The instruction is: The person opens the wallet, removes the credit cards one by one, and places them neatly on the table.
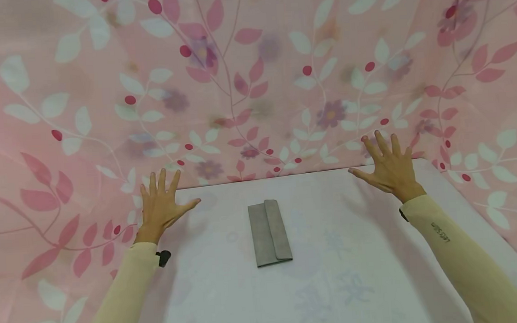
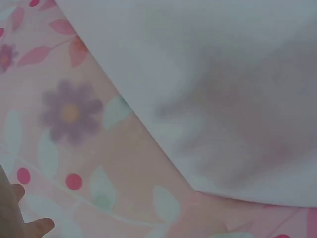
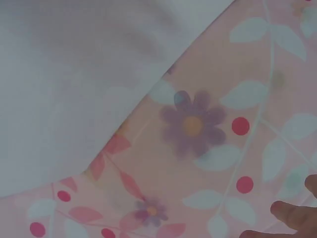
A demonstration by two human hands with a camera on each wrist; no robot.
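Floral cloth (image 1: 219, 109): pink, leaf-and-flower print; hangs behind and at both sides of the white table (image 1: 214, 304).
Left sleeve (image 1: 124, 296): pale yellow, reaching in from the near edge; small dark object (image 1: 163, 258) at the wrist.
Left hand (image 1: 159, 206): near the table's far left corner, fingers and thumb spread wide, nothing held. Shadow on the tabletop suggests it is raised.
Grey case (image 1: 270, 233): lies on the table between the hands, well apart from both; long sides run roughly near to far, slightly askew. Long flap (image 1: 278, 230) folded over its right part, round-cornered.
Case, handling (judged): probably light; matt, suede-like face should not slip much. Looks flat and fairly stiff, perhaps softer at the flap. Not evidently fragile; contents, if any, cannot be told.
Case, hold (judged): pinch across both long sides near the middle, keeping the flap down.
Right hand (image 1: 389, 170): near the far right corner, fingers splayed, thumb pointing inward, grasping nothing.
Right sleeve (image 1: 458, 252): pale yellow, dark lettering on the forearm.
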